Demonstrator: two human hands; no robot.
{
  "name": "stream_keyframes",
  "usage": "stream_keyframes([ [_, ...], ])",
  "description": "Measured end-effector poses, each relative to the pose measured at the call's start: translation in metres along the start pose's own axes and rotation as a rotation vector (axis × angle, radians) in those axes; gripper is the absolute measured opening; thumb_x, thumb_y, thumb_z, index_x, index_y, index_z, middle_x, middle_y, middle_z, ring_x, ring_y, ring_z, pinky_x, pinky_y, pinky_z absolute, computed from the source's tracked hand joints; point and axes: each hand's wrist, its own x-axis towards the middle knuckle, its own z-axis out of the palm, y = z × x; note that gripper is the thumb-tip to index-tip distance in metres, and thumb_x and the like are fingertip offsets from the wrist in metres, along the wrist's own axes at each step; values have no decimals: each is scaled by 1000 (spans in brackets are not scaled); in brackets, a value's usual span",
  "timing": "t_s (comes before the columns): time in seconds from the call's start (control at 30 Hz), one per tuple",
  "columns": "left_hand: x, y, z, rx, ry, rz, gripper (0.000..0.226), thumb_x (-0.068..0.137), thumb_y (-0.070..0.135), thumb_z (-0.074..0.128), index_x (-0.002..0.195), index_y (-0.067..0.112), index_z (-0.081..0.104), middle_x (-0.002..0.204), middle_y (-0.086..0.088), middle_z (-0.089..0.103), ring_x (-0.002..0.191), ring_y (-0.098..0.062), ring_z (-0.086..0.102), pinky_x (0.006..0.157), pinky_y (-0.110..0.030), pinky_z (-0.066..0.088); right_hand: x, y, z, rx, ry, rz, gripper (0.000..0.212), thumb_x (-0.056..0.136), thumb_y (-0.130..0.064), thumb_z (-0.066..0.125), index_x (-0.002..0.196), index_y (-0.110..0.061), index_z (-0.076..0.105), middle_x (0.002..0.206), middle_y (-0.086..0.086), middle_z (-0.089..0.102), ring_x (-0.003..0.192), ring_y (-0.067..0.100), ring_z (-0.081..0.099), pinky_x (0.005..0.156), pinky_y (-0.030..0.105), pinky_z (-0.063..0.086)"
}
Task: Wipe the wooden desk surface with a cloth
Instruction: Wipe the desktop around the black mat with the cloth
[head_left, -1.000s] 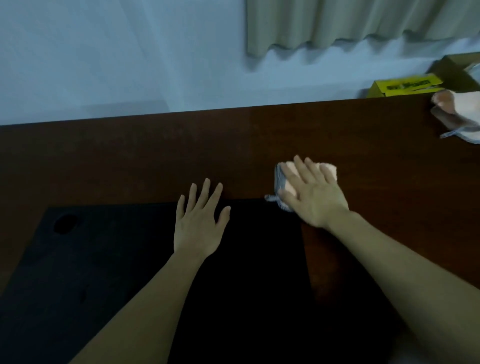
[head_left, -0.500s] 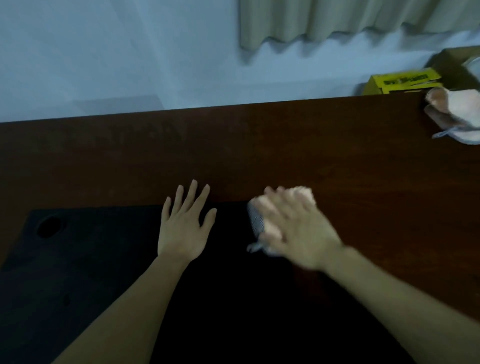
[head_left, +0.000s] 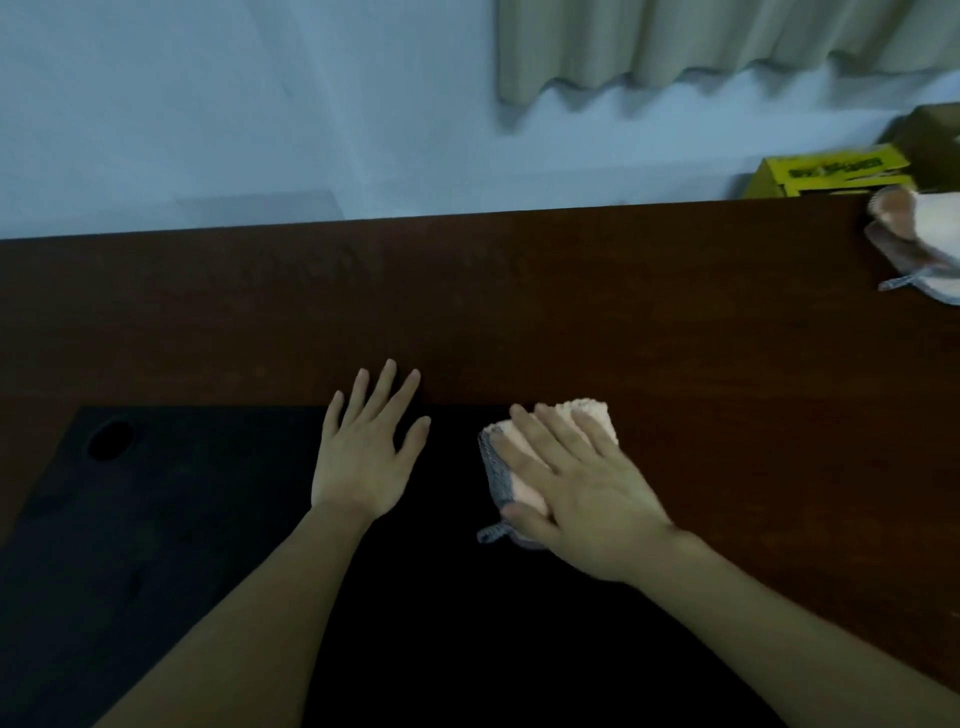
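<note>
While your right hand (head_left: 587, 493) presses the folded cloth (head_left: 524, 467) flat under straight fingers at 5 o'clock, your left hand (head_left: 363, 457) lies spread at 7 o'clock on the black mat (head_left: 182, 519), likely bracing you; bare desk (head_left: 467, 301) stretches toward 12.

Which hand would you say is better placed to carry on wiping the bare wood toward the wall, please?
The right hand, probably: its straight fingers already press the cloth at the mat's edge, next to the desk. The left hand lies flat on the mat, holding nothing.
</note>
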Motion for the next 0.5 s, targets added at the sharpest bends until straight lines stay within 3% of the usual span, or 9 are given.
stream_keyframes([
  [0.13, 0, -3, -2, -39, -29, 20, 58, 100, 65, 16, 156, 50, 6, 165, 22, -10, 152, -6, -17, 126, -38, -6, 3, 73, -9, -56, 71, 203, 88, 77, -82, -26, 154, -41, -24, 165, -5, -22, 157, 20, -14, 125, 43, -9],
  [0.23, 1, -4, -2, -36, -31, 25, 59, 101, 64, 17, 157, 49, 6, 164, 23, -11, 152, -6, -17, 126, -38, -7, 19, 105, -19, -29, 97, 412, 83, 88, -78, -10, 160, -37, -14, 170, 0, -14, 157, 21, -13, 126, 46, -7],
  [0.33, 3, -6, -2, -38, -42, 26, 59, 101, 65, 18, 157, 50, 6, 164, 22, -11, 153, -7, -17, 126, -38, -7, 36, 84, -19, -29, 88, 523, 74, 99, -67, 3, 162, -31, -13, 171, 4, -13, 157, 25, -13, 126, 51, -4],
  [0.5, 2, -4, 1, -8, -6, 22, 59, 102, 64, 18, 158, 49, 5, 165, 20, -10, 153, -8, -15, 126, -38, -6, 31, -4, -6, -30, 58, 343, 70, 103, -60, 0, 161, -25, -18, 169, 5, -21, 156, 29, -18, 125, 53, -8],
])
